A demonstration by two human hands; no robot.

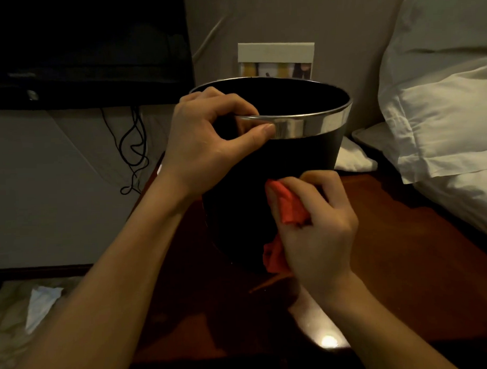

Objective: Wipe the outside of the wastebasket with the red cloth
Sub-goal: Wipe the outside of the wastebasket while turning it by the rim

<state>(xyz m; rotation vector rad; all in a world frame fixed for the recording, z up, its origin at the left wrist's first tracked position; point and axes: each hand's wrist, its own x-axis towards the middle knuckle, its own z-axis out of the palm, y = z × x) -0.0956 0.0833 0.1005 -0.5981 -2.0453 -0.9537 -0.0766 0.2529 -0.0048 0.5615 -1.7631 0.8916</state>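
A black wastebasket (296, 157) with a shiny metal band round its rim stands upright on a dark red-brown wooden table (405, 261). My left hand (205, 141) grips the near left part of the rim, thumb on the metal band outside, fingers curled over the edge. My right hand (318, 231) holds the crumpled red cloth (290, 207) and presses it against the basket's near lower side. Part of the cloth hangs below my palm near the basket's base.
White pillows (441, 108) lie at the right, close to the table edge. A white-framed picture card (276, 60) stands behind the basket. A dark screen (85, 46) and dangling black cables (133, 149) are at the left. A white tissue (42, 301) lies on the floor.
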